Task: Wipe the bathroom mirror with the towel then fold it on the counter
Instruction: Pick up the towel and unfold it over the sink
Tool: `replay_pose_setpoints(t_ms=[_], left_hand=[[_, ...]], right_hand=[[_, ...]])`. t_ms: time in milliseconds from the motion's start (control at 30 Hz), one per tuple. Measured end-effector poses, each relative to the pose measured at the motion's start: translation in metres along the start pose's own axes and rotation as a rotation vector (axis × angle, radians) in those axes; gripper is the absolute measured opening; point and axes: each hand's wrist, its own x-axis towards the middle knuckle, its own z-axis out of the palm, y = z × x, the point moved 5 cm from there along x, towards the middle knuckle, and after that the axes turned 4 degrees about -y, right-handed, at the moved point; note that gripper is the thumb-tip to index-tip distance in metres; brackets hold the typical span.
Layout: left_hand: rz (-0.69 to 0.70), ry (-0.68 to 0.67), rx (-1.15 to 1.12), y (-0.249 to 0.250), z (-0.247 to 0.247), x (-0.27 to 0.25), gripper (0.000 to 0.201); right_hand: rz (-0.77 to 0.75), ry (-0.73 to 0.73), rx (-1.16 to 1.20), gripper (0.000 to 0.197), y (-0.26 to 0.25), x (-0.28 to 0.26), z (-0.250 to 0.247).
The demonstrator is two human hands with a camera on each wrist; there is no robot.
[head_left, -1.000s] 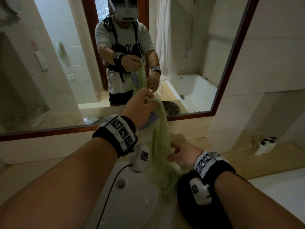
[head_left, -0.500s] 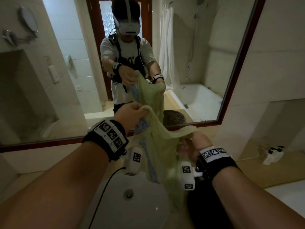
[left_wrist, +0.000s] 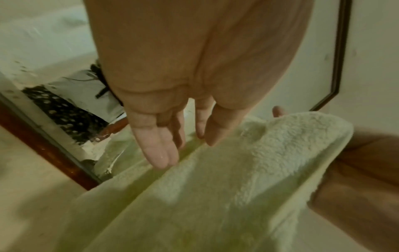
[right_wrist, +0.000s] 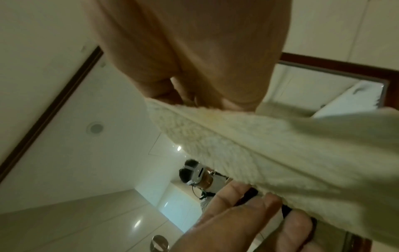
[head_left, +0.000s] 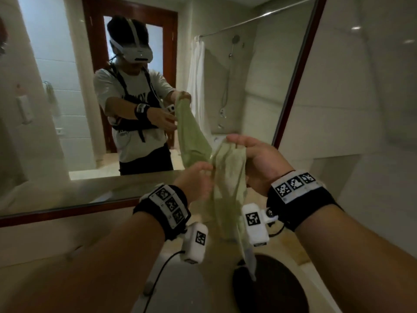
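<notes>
A pale green towel hangs bunched in front of the wood-framed mirror, above the counter. My right hand pinches its top edge between thumb and fingers; the right wrist view shows the towel trailing from those fingers. My left hand is lower and to the left, its straight fingers resting against the towel without gripping. The mirror reflects the same: one hand holding the top, the other flat and spread.
A white sink basin lies below my hands, and a dark round object sits on the counter to its right. A black cable hangs from my left wrist. The mirror's frame ends at a tiled wall on the right.
My left hand has let go of the towel's top and dropped lower, fingers now straight. My right hand has risen and holds the top edge. The view has tilted upward.
</notes>
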Motion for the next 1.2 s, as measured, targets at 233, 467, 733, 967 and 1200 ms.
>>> replay_pose_setpoints(t_ms=[233,467,733,967,1200], left_hand=[[0.228,0.083,0.488,0.010,0.058,0.014,0.069],[0.322,0.099,0.707,0.043,0.118,0.033,0.021],[0.371,0.310,0.840,0.113,0.171,0.040,0.040],[0.363,0.300,0.878,0.168,0.212,0.044,0.028],[0.199,0.289,1.137,0.181,0.195,0.058,0.030]], right_hand=[[-0.020,0.039,0.046,0.054,-0.049,-0.035,-0.039],[-0.136,0.112,-0.180,0.080,-0.090,-0.041,-0.104],[-0.009,0.131,-1.211,0.095,-0.129,-0.042,-0.215],[-0.142,0.088,-1.545,0.026,-0.168,-0.019,-0.251],[-0.235,0.088,-1.512,0.018,-0.221,0.005,-0.239]])
